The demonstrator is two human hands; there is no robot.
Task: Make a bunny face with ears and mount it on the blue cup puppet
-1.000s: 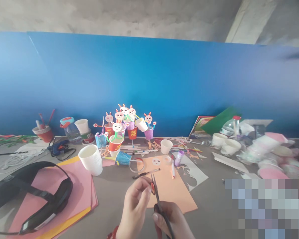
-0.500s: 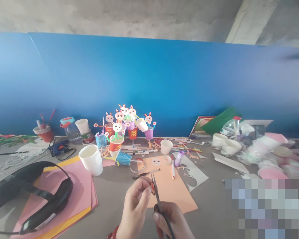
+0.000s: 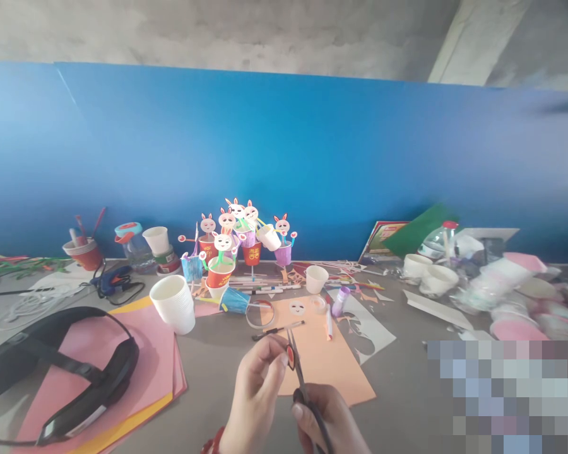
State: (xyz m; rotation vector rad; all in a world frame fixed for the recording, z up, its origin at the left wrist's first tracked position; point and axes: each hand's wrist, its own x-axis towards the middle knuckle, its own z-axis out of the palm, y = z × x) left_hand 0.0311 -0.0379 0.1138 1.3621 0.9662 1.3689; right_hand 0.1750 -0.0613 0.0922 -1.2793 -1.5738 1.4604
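My left hand pinches a small red paper piece between thumb and fingertips. My right hand grips black scissors, whose blades point up and away and meet the red piece. Both hands hover at the bottom middle, over the near edge of an orange paper sheet lying on the grey table. A small cut-out face lies on the far end of that sheet.
A stack of white cups, pink and yellow sheets with a black headset lie at left. Bunny-faced cup crafts stand at the back by the blue wall. Pens, scraps, cups and bottles crowd the right.
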